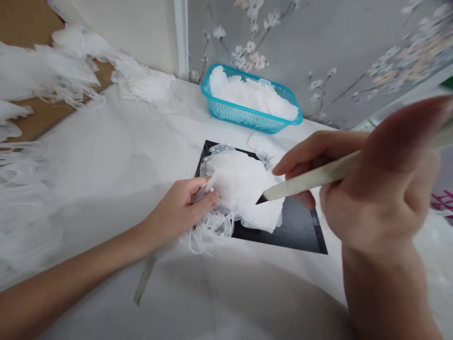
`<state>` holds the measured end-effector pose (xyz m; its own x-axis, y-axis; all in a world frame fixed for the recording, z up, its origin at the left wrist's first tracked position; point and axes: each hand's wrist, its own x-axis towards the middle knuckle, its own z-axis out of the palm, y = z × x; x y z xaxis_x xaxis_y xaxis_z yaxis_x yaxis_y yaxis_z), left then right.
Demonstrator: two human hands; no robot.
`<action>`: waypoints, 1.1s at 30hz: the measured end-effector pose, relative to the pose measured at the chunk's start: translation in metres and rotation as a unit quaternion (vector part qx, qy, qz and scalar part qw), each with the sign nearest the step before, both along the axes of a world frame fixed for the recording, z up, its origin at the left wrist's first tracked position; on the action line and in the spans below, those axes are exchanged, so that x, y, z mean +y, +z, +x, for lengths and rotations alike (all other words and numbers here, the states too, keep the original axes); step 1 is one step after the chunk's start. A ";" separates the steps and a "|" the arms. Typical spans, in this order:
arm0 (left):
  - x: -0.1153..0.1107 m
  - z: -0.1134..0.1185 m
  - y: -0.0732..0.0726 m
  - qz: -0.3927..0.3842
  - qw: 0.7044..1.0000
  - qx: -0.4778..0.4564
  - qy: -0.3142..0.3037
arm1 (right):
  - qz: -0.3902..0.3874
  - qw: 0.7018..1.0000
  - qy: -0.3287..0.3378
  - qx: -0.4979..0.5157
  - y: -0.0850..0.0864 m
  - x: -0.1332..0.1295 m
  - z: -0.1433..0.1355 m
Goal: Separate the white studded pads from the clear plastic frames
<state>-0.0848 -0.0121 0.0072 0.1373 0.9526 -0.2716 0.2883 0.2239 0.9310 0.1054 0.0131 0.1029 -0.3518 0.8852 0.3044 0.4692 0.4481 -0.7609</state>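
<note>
My left hand (189, 200) is closed in a pinch on the left edge of a stack of thin white sheets (240, 189). The sheets look soft and partly see-through, with thin white strings (214, 229) hanging at their lower left. They lie on a black rectangular board (297, 229). My right hand (375, 184), large and close to the camera, grips a pale pen-shaped tool (311, 182) with a dark pointed tip. That tip is over the right part of the stack; whether it touches cannot be made out.
Behind the board stands a blue plastic basket (247, 115) filled with similar white pieces. More white stringed pieces (46, 71) lie in heaps at the left, some on a brown board (28, 23). A strip of tape (144, 281) sticks to the white table (106, 156).
</note>
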 end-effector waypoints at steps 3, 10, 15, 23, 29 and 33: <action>-0.002 0.001 -0.001 0.084 0.993 0.070 0.040 | -0.006 1.000 -0.011 -0.013 0.001 -0.001 0.002; 0.002 -0.003 -0.001 0.127 0.992 0.018 -0.020 | 0.002 1.000 -0.014 -0.012 0.001 0.001 0.002; 0.005 -0.004 -0.006 0.098 0.993 -0.027 -0.058 | 0.030 0.998 0.057 0.027 -0.008 0.006 0.001; 0.002 -0.001 0.001 0.060 0.994 -0.077 -0.057 | 0.071 0.990 0.090 -0.086 -0.013 0.004 0.000; 0.001 -0.002 -0.003 0.060 0.989 -0.112 -0.072 | 0.031 0.984 0.121 -0.125 -0.017 0.005 -0.006; 0.000 -0.003 -0.004 0.040 0.983 -0.162 -0.081 | 0.035 0.980 0.127 -0.147 -0.020 0.006 -0.007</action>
<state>-0.0875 -0.0125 0.0035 0.3565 0.9274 -0.1138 0.0003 0.1217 0.9926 0.0988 0.0192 0.0832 -0.6394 0.7387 0.2131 0.5312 0.6248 -0.5722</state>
